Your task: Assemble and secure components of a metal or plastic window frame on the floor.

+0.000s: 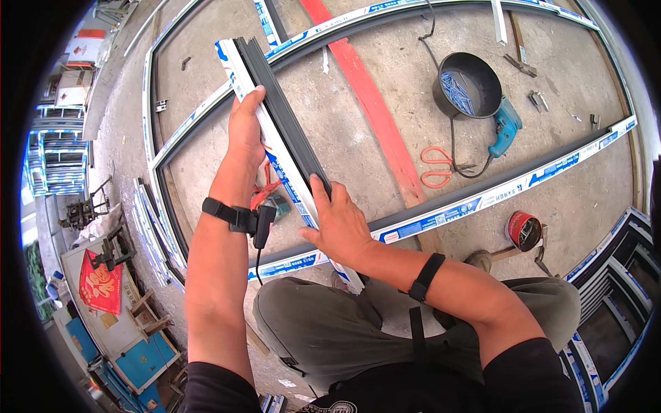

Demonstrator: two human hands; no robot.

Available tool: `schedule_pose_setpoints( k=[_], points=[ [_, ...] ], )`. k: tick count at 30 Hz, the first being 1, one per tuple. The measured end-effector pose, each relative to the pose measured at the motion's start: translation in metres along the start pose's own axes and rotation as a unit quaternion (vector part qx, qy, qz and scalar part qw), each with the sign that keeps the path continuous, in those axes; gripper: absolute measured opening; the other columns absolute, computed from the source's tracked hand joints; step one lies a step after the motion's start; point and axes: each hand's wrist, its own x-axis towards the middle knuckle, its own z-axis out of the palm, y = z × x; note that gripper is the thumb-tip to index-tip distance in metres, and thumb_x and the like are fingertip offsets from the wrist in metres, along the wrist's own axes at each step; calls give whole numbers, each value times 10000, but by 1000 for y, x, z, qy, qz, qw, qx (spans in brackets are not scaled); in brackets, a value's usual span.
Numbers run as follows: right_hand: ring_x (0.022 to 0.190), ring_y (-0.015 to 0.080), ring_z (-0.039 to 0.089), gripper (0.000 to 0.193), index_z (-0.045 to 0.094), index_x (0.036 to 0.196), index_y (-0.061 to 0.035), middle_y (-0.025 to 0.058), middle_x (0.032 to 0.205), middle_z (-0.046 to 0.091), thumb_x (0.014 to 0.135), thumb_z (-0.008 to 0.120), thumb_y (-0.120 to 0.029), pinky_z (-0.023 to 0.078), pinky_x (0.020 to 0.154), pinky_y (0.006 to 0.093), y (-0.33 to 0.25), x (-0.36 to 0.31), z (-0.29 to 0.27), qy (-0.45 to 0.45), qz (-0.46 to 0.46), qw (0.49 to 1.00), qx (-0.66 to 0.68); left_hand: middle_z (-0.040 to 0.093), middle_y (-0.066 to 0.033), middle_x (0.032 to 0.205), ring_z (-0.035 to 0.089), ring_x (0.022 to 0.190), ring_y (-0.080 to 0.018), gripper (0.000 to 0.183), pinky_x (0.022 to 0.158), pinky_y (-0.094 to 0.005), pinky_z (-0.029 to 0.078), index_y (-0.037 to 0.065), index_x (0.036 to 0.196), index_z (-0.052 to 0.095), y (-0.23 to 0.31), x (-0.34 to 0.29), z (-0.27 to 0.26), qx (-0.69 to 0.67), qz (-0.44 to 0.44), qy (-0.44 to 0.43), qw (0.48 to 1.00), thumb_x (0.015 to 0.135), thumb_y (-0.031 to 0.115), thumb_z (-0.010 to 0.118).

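Observation:
I hold a long window-frame bar (279, 117), white with blue-printed film and a dark grey channel, slanting from my lap up to the upper left. My left hand (246, 131) grips its left edge high up. My right hand (337, 217) clasps it lower down, thumb on the dark channel. Both wrists wear black straps; a small black device (263, 224) hangs from the left one. A large frame of the same kind of bar (475, 203) lies on the concrete floor under the bar.
On the floor to the right lie orange-handled scissors (435, 167), a teal power drill (505, 127), a dark round tub of screws (469, 86), a red tape roll (523, 230) and a red plank (375, 107). Stacked frames stand at right (613, 275) and left (148, 227).

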Motion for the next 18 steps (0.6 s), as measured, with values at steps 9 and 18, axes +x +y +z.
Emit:
schedule_pose_setpoints(
  k=[9,18],
  points=[
    [1121,462,528,998,209,1498,35,295,1295,378,771,803,-304,484,950,456,2,-12,1,-2,-30,999,-15,654,-68,900,637,779,-187,319,719,-336,538,61,1122,599,10,-5,2,-30,11,25,999,965,336,560],
    [1136,465,530,965,250,1469,23,289,1298,390,751,813,-289,486,953,466,13,-18,-5,12,-21,1000,13,653,-68,900,634,782,-194,338,714,-343,530,58,1121,605,3,-8,17,-5,12,51,999,971,359,569]
  ],
)
